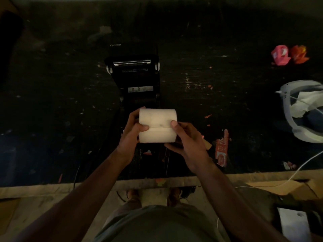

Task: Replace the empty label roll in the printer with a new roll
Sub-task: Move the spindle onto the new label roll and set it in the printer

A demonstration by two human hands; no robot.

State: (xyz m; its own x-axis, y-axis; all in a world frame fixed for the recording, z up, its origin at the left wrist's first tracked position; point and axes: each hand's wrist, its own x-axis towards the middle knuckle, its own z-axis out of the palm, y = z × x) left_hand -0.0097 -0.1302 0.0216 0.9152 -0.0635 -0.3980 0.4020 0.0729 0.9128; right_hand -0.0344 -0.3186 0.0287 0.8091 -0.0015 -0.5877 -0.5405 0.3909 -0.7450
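A full white label roll [157, 125] lies sideways between both hands, above the near end of the black printer [138, 81]. My left hand [131, 135] grips the roll's left end, thumb on its front face. My right hand [185, 142] cups its right end from below, thumb resting by the loose paper edge. The printer stands on the dark table with its lid tipped open, so the metal bar and inner bay show. The roll and my hands hide the printer's near part.
Red wrappers [289, 55] lie at the far right of the black tabletop [209, 41]. A white bowl-shaped device [290, 119] holding crumpled paper sits at the right edge. An orange label scrap [222, 147] lies right of my hands. A white cable [297, 170] crosses the table's front edge.
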